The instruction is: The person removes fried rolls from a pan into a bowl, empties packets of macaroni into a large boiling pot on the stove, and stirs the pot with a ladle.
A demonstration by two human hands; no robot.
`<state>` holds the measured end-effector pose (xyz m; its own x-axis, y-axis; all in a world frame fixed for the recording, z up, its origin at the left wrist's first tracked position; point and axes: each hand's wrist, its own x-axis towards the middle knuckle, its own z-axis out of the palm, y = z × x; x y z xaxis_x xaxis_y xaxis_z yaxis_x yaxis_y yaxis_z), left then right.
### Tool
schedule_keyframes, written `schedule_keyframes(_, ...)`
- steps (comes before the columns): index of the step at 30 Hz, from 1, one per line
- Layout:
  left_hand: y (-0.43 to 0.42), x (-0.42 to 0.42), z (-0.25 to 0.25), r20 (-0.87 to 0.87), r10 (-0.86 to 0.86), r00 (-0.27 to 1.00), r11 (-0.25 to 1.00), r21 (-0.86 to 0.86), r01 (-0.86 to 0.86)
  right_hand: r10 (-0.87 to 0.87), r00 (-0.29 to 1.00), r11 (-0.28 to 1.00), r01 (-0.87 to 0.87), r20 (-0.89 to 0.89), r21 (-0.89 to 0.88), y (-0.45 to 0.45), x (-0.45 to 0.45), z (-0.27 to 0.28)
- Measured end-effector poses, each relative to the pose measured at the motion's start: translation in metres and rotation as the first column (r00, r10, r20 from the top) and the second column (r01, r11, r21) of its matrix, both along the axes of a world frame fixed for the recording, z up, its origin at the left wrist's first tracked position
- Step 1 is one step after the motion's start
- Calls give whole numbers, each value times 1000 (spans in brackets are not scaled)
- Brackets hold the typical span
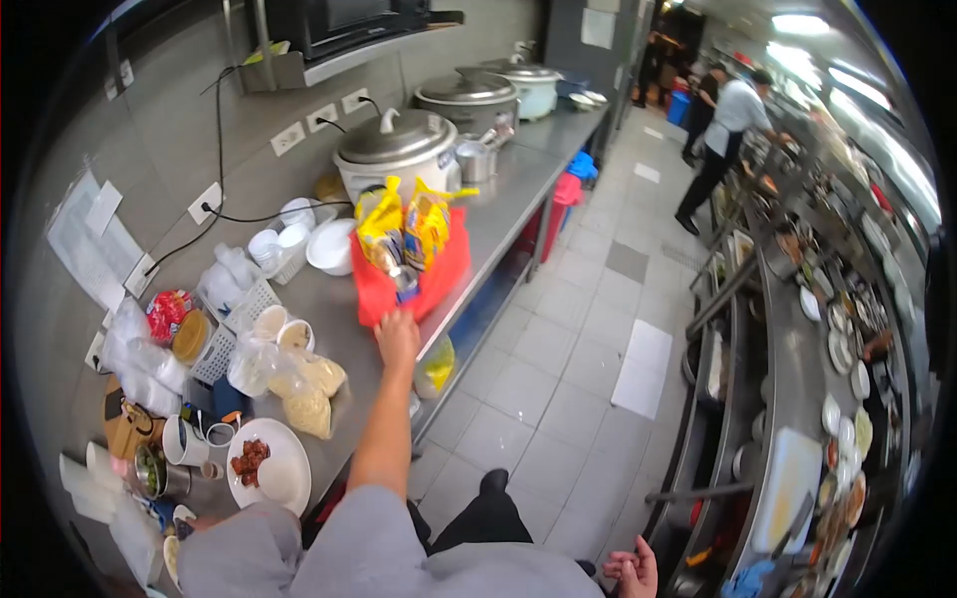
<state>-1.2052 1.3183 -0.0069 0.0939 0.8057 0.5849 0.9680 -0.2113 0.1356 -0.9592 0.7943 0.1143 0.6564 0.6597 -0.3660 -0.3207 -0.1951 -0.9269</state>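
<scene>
My left hand (398,335) reaches forward over the steel counter, its fingers closed on the near edge of a red plastic bag (439,289). Yellow printed packets (427,227) stick out of the bag's top, with a small dark container (404,282) in front of them. At the bottom edge, my right hand (632,570) hangs over the floor, away from the counter. Its fingers are loosely bent and apart, with nothing seen in them. Bags of pale crumbs (307,409) lie left of my left forearm, near a white plate (269,429) with pieces of reddish food.
Rice cookers (397,149) and a metal pot (477,159) stand along the wall, with cords running to sockets. White bowls (331,246) and plastic baskets (214,354) crowd the counter's left. Two people (733,120) stand along the tiled aisle (558,329). Dishes fill the right counter.
</scene>
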Motion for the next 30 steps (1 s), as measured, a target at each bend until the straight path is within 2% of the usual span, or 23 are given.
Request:
schedule_keyframes(2, -8, -13, -38, 126, 25, 992, 999, -44, -19, 227, 974, 972, -225, 21, -67, 51, 23, 5)
schedule_keyframes(4, -18, -20, -49, 186, 110, 976, 975, -212, -69, 314, 946, 948, -309, 80, -72, 101, 44, -7)
schedule_keyframes(6, -14, -23, -43, 221, 131, 966, 971, -227, -80, 491, 866, 870, -492, 94, -19, 159, 59, -10)
schedule_keyframes(8, -12, -22, -28, 257, 138, 956, 968, -240, -75, 516, 854, 855, -519, 69, 26, 208, 64, -9)
schedule_keyframes(10, -12, -20, 0, 525, 109, 844, 967, -253, 33, 676, 713, 726, -688, 185, 1, 255, 64, -3)
schedule_keyframes(11, -7, -23, 9, 524, 116, 844, 969, -246, 20, 684, 705, 717, -697, 188, 7, 278, 66, -5)
schedule_keyframes(13, 1, -30, 22, 564, 21, 825, 999, 16, -36, 756, 571, 600, -800, 320, 9, 322, 69, -12)
schedule_keyframes(14, 3, -29, 40, 561, 33, 827, 998, 19, -53, 765, 559, 586, -810, 321, 13, 347, 69, -10)
schedule_keyframes(16, 15, -24, 84, 825, 40, 563, 999, -34, -20, 783, 476, 485, -870, 402, 86, 399, 63, 0)
schedule_keyframes(20, 75, -23, 99, 859, -46, 510, 999, 55, -1, 728, 430, 352, -903, 533, 246, 501, 42, 26)
schedule_keyframes(22, 102, -13, 106, 933, -281, 224, 949, 236, 208, 737, 393, 329, -919, 550, 215, 549, 37, 23)
schedule_keyframes(23, 118, -16, 94, 973, -147, 176, 970, 107, 220, 735, 368, 325, -928, 569, 180, 574, 36, 20)
schedule_keyframes(24, 127, -11, 93, 969, -132, 209, 982, 98, 163, 735, 354, 300, -935, 579, 191, 596, 36, 18)
schedule_keyframes(26, 140, -7, 84, 967, -197, 164, 973, 171, 157, 743, 296, 292, -950, 600, 108, 634, 34, 9)
schedule_keyframes(28, 146, -4, 81, 961, -206, 182, 977, 194, 83, 775, 287, 257, -957, 564, 134, 678, 27, -3)
schedule_keyframes(30, 145, -1, 84, 970, -184, 162, 982, 176, 63, 594, 218, 228, -969, 774, 98, 714, 14, -13)
